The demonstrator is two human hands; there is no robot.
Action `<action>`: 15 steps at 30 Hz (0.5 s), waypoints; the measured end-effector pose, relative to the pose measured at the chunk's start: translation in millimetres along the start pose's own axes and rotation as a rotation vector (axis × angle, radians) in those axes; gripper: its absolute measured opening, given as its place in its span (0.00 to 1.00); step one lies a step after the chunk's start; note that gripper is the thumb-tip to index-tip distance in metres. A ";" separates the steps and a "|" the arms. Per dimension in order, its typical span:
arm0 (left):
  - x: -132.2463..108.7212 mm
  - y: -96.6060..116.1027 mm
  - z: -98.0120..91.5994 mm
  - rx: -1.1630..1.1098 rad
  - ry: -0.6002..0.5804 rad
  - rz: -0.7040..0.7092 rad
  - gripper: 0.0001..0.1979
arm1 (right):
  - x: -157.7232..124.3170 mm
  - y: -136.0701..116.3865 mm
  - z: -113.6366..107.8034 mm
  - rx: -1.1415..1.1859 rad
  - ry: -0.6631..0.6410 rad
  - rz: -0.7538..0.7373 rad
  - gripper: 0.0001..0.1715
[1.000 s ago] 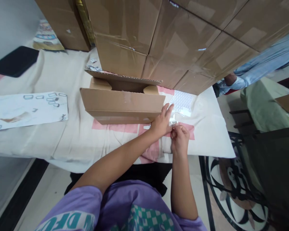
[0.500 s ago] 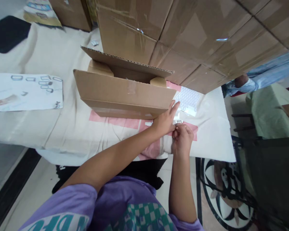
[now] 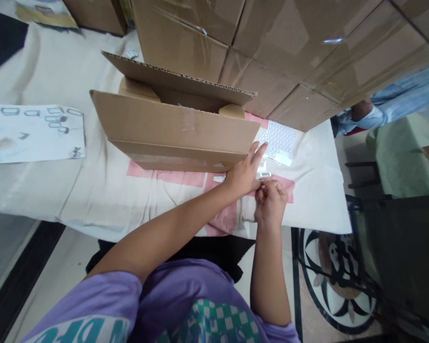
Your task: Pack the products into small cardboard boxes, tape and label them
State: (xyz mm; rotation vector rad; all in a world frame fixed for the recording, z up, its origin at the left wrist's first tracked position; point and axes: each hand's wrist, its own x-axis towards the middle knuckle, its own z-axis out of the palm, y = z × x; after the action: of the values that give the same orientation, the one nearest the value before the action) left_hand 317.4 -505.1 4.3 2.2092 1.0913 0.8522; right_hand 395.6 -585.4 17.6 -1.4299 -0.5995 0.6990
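Observation:
My left hand (image 3: 243, 172) and my right hand (image 3: 270, 200) meet over a cloth-covered table (image 3: 93, 190), just right of an open cardboard box (image 3: 171, 131). Between their fingertips is a small whitish piece (image 3: 262, 174) that both hands pinch; its exact nature is unclear. The left hand's index finger stretches up beside the box's right corner. The right hand's fingers are curled tight. Just beyond the hands lies a white sheet with rows of small outlines (image 3: 279, 142). Another small white bit (image 3: 219, 179) lies on the cloth by my left wrist.
Large taped cartons (image 3: 271, 52) are stacked behind the box. A white sheet with a few outlined shapes (image 3: 32, 134) lies at the left. Another person's sleeve (image 3: 396, 97) shows at the far right. A dark metal frame (image 3: 379, 247) stands past the table's right edge.
The view has shifted, so the box looks larger and closer. Both hands stay together on the small piece at the box's right corner, with little movement.

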 end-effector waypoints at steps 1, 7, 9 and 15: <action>-0.2 0.4 -0.5 0.007 -0.007 -0.005 0.43 | -0.2 -0.4 -0.1 0.004 -0.002 0.005 0.27; -1.1 1.0 -1.3 0.040 -0.030 -0.024 0.43 | 2.1 -7.6 -1.4 -0.011 -0.051 0.083 0.26; -1.1 0.9 -1.3 0.042 -0.024 -0.017 0.44 | 3.7 -10.2 -2.4 -0.021 -0.087 0.118 0.26; -0.9 3.2 -3.8 0.025 -0.034 -0.027 0.42 | 6.1 -11.0 -3.8 -0.019 -0.120 0.138 0.28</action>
State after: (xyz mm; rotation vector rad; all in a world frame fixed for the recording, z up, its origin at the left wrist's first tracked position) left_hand 315.8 -506.9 8.7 2.2164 1.1189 0.7905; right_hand 403.4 -583.5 28.1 -1.4638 -0.6058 0.8950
